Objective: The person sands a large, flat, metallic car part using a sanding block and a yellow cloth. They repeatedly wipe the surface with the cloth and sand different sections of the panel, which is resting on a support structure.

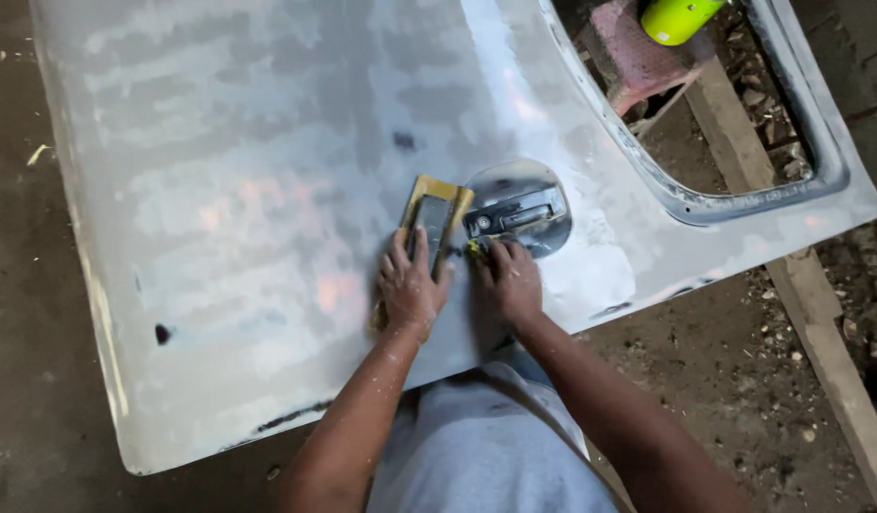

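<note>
Sanding of a grey, primer-patched car door panel (267,190), laid flat over bare floor (30,380). At far left, dull streaked filler and a small dark spot near the lower edge. Toward the middle, left hand (410,285) pressed flat on a yellow-edged sanding block (434,223), fingers spread along its length, holding it down rather than gripping round it. Just beside, right hand (510,280) with fingers curled at the rim of the recessed door handle (514,214), pinching something small and greenish, too small to tell. Judged: mid-sanding around the handle recess; next stroke calls for short, careful passes clear of the handle. Further right, window opening, wooden beam (819,313), and a lime-yellow container (676,17) at top, label unreadable.
</note>
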